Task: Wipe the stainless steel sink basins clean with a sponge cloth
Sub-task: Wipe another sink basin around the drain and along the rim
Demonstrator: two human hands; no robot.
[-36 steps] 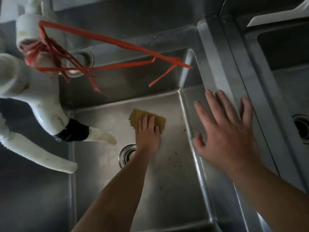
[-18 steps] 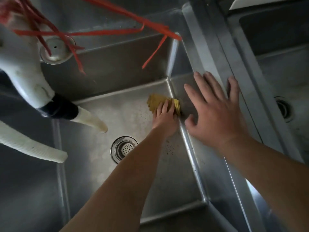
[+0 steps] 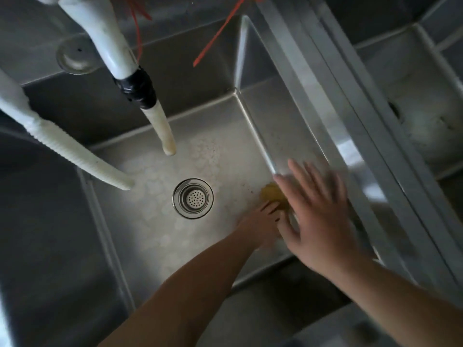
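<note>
The yellow sponge cloth [image 3: 273,196] is pressed flat onto the floor of the sink basin [image 3: 155,221] by the left hand [image 3: 260,225]. The fingers [image 3: 269,209] are laid straight on top of the cloth, not curled round it. The cloth is found at the right side of the floor, close to the right wall and nearer the near wall than the far one.

The right hand [image 3: 318,216] is held just above and to the right, with its fingers spread out straight and nothing held in it. It is blurred, so whether the wall is touched cannot be told.

A round drain [image 3: 193,198] is seen in the middle of the floor, left of the cloth. A white tap spout [image 3: 164,131] with black tape is hung over the far part of the basin. A white ribbed hose [image 3: 75,156] is seen at the left. Red strings [image 3: 213,42] are hung at the far side. Another basin [image 3: 421,101] is seen at the right.
</note>
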